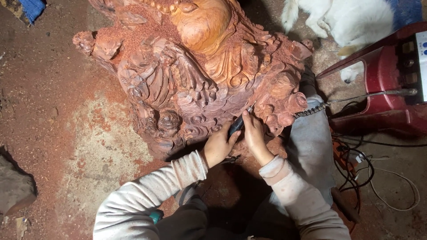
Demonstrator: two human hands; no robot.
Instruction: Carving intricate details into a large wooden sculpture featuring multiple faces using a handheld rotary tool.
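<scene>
A large reddish-brown wood carving with folds, leaves and scrolls stands on the dusty floor in front of me. My left hand and my right hand meet at its lower front. Both grip a slim dark rotary carving handpiece, its tip pressed against the wood near a curled detail. A flexible metal shaft runs from the handpiece off to the right. Red sawdust lies on the carving's upper ledges.
A red plastic stool holding a motor unit stands at right, with tangled cables on the floor below it. A white dog lies at top right. My knee rests beside the carving. A rock sits far left.
</scene>
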